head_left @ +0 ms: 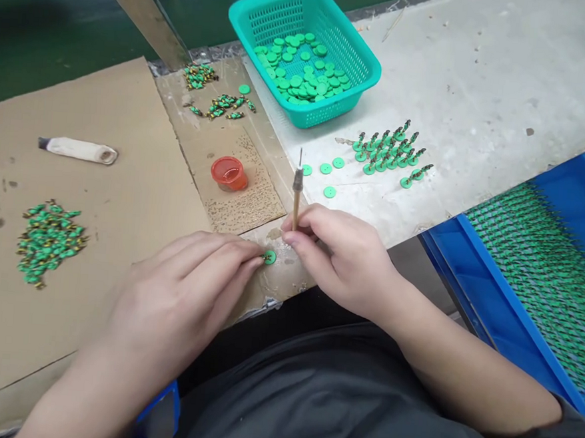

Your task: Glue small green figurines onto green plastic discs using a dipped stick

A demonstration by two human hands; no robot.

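Near the table's front edge, my left hand [193, 279] has its fingers pressed together on a small figure, mostly hidden, at a green disc [270, 257]. My right hand [343, 252] pinches a thin brown tool [296, 199] with a fine metal tip pointing up. Behind my hands stands a small red cup [229, 173] with liquid in it, on speckled cardboard [253, 206]. Several loose green discs [325, 169] lie beyond my right hand. To their right, figures [390, 149] stand upright on green discs in rows.
A teal basket [330, 108] of green discs stands at the back. Small green figures lie in piles [53, 242] on the left cardboard [111, 233] and at the back. A whitish tube [79, 150] lies at the left. Blue trays [513, 281] on the right hold many figures.
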